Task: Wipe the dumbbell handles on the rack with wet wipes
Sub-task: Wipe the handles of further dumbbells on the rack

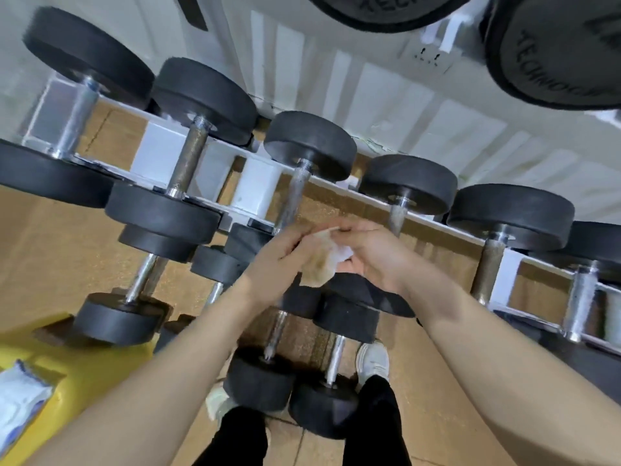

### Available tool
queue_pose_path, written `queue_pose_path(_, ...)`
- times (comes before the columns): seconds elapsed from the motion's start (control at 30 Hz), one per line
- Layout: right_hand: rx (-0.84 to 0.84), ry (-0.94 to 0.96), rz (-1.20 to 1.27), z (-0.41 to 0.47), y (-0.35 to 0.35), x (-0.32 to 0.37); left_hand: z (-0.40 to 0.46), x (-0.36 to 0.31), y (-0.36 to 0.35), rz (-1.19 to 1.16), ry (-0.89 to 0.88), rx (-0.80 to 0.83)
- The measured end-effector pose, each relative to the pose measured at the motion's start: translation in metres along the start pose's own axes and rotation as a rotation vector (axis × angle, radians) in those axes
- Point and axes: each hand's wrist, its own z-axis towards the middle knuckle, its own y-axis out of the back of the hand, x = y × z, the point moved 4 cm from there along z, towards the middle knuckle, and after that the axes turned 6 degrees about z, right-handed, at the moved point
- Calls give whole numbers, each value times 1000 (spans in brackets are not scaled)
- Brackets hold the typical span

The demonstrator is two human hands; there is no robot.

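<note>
Approx counts: 7 dumbbells on the rack's [255, 183] middle tier, 1st at its left end [72, 105]; 4 on the lower tier, e.g. [134, 284]; 2 big ones top right [554, 52]; 1 wet wipe [324, 264]; 1 wipes pack [20, 395]; 2 hands; 2 shoes

head view, steeply downward, close

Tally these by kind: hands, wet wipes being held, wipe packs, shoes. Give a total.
Hands: 2, the left hand and the right hand
wet wipe, held between both: 1
wipe pack: 1
shoes: 2
Total: 6
</note>
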Motion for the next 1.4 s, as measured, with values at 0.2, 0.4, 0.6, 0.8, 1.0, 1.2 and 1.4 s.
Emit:
queue_pose_path(0.2,-109,120,38,-9,-49,-7,-28,7,50,4,186,81)
queue_pose_path(0.4,-248,89,257,-39,-67,-15,-50,-3,66,-11,263,-8)
queue_pose_path(0.6,-194,-4,85,-63,-72,-35,-63,-26,51,-178,241,5)
queue_pose_path(0.8,-252,121,29,-74,-65,-45,-80,-24,44,-139,223,-42)
queue_pose_path(1.0,-168,216,34,-89,-50,-53,-98,-7,37,-315,234,78)
queue_pose_path(1.2,-171,188,59,-88,-64,-44,-98,-11,51,-398,235,239)
queue_pose_path(1.4,-470,318,-327,-29,-98,-22,-45,-17,97,27,108,182)
